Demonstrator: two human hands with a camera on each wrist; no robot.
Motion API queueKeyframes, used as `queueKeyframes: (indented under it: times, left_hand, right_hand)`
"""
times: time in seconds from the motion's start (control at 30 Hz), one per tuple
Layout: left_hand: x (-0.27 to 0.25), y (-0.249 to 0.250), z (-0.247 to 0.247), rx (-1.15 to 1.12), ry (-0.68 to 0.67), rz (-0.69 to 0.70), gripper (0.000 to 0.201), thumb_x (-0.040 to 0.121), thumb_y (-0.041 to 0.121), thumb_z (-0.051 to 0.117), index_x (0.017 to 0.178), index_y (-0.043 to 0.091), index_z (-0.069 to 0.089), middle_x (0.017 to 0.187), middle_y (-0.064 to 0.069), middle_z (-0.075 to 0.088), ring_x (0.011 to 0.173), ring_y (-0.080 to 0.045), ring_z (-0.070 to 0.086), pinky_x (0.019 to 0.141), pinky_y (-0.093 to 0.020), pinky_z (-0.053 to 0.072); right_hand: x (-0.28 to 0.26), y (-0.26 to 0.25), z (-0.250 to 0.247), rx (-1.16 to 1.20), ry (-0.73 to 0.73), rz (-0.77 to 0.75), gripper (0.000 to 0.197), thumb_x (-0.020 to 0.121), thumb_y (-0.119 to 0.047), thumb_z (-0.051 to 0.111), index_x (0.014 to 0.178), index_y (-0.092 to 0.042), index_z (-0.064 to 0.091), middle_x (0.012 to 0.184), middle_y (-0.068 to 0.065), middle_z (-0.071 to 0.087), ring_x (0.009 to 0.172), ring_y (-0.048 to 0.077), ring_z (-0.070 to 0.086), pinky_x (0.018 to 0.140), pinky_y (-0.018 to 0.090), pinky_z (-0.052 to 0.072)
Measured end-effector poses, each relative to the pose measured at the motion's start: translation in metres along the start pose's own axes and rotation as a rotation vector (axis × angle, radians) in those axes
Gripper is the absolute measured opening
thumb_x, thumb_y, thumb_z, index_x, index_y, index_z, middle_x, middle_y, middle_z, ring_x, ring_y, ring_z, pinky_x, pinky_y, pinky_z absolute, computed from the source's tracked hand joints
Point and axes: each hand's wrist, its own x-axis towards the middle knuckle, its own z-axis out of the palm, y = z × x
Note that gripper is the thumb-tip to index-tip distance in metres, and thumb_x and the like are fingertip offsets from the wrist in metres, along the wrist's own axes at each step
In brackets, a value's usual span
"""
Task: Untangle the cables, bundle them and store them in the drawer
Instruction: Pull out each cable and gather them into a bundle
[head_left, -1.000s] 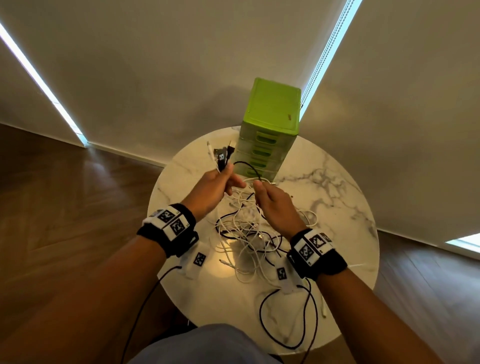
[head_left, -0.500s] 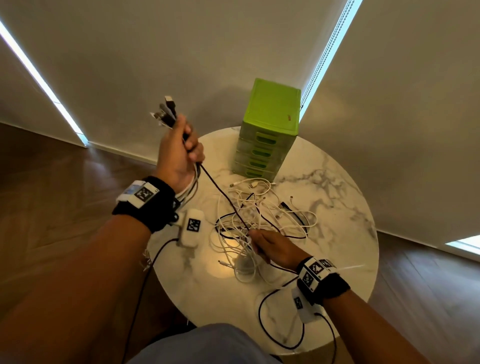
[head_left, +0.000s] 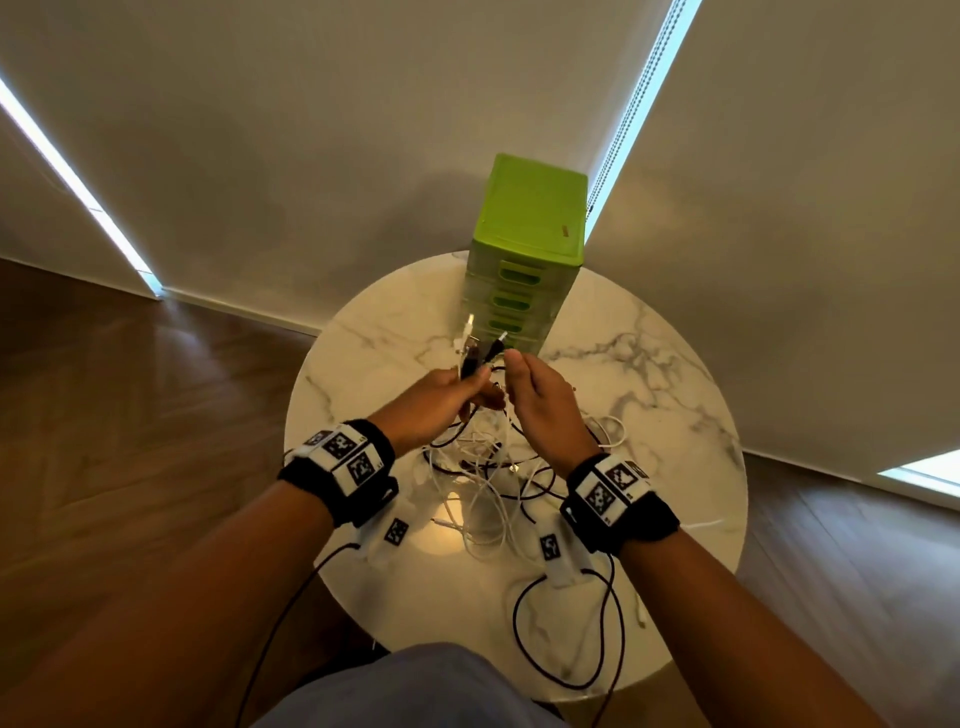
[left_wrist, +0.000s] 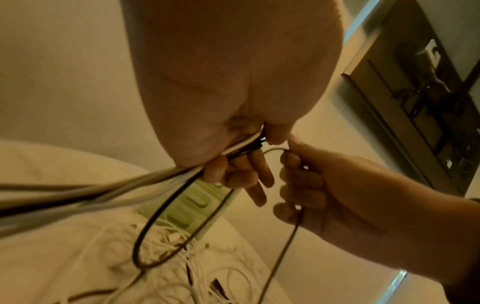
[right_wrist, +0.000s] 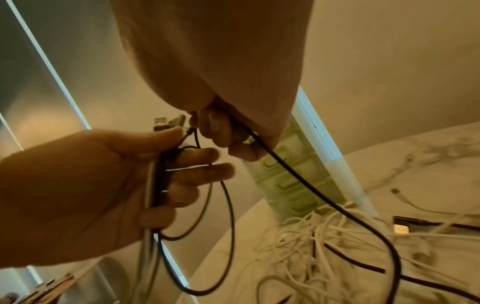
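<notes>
Both hands raised, close together | left hand (head_left: 441, 400) grips cable ends (head_left: 475, 348) | right hand (head_left: 540, 400) pinches black cable (right_wrist: 306, 183)

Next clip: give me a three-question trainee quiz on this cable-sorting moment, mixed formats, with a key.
1. True or false: the green drawer unit on the marble table has a drawer pulled open.
2. Multiple choice: the left hand grips A) a bunch of cable ends, plugs pointing up; B) a drawer handle; C) nothing.
3. Fill in: the right hand holds a single ____ cable that runs down into the tangled pile.

Key: 1 false, every drawer in view is closed. 2 A, the bunch of cable ends holds white and black cables together. 3 black.
</notes>
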Motion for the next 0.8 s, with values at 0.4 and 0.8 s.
queueKeyframes:
  times: [0.4,0.8]
  left_hand:
    - [0.028,0.025,0.000,-0.603,0.141,0.243,0.043,0.110,0.042,0.029,0.119,0.015,0.062,0.058,0.005,0.029,0.054,-0.013,0.044,0.060,-0.025,0.034]
    - [0.031,0.054,-0.013,-0.443,0.165,0.385,0.035,0.111,0.033,0.035,0.087,0.017,0.055,0.058,0.014,0.035,0.056,-0.007,0.032,0.055,-0.019,0.029]
  right_hand:
    - [-0.043,0.032,-0.007,0.010,-0.377,0.077,0.048,0.108,-0.049,0.032,0.086,-0.015,0.057,0.071,0.005,0.062,0.067,0.020,0.061,0.076,0.041,0.050]
    - [-0.059,0.055,-0.062,0.129,-0.119,0.310,0.032,0.110,-0.032,0.036,0.109,-0.008,0.057,0.069,0.021,0.061,0.061,0.027,0.064,0.063,0.038,0.052]
